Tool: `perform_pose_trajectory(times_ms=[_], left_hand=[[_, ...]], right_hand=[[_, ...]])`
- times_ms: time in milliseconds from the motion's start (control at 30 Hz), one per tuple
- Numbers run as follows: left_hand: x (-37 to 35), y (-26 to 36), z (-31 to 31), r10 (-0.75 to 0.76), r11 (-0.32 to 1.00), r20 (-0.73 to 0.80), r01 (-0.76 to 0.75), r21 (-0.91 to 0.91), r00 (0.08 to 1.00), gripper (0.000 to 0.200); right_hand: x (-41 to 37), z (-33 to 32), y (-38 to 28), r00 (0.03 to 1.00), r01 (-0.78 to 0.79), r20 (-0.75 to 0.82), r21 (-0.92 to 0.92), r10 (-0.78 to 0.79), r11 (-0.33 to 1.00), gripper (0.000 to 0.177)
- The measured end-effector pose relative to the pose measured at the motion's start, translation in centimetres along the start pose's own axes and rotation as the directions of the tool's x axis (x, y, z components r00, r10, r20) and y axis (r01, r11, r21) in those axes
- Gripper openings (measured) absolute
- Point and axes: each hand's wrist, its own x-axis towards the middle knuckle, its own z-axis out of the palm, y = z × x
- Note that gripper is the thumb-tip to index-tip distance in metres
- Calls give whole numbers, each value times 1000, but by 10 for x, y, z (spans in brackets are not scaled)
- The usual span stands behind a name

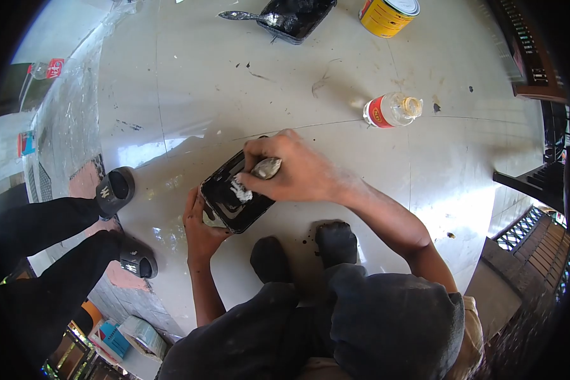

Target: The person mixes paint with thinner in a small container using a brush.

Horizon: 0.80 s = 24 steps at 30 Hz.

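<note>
A small black rectangular tray (239, 220) rests tilted to the camera on the floor in front of my feet. My left hand (202, 231) grips its near left corner, thumb and fingers around the edge. Over the tray, my right hand (291, 168) is closed around a crumpled grey-white lump (266, 168), whose kind I cannot make out. A patch of white material (240, 190) shows just below the fingers, against the dark inside of the tray. My right fingers cover part of the tray's far side.
Beyond lie another black tray (304, 22) with a brush (244, 15) across its edge, a yellow can (387, 19) and a clear bottle with a red label (389, 111). Another person's sandalled feet (116, 193) stand at left. Dark furniture (531, 180) edges the right.
</note>
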Motion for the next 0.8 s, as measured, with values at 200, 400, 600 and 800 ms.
perform_pose_trajectory(times_ms=[200, 400, 600, 800], left_hand=[[-3, -7, 1, 1, 1000, -1, -1, 16, 1000, 85], [-8, -13, 4, 17, 1000, -28, -16, 23, 999, 82], [-3, -3, 1, 46, 999, -33, -45, 20, 998, 80], [-1, 2, 0, 4, 1000, -17, -4, -16, 1000, 79]], right_hand=[[0, 9, 17, 997, -66, 54, 83, 62, 994, 20], [-4, -11, 26, 984, -174, 39, -48, 176, 984, 19], [-3, -15, 5, 995, -89, 43, -65, 92, 994, 19], [-7, 9, 6, 982, -82, 175, 81, 67, 993, 22]])
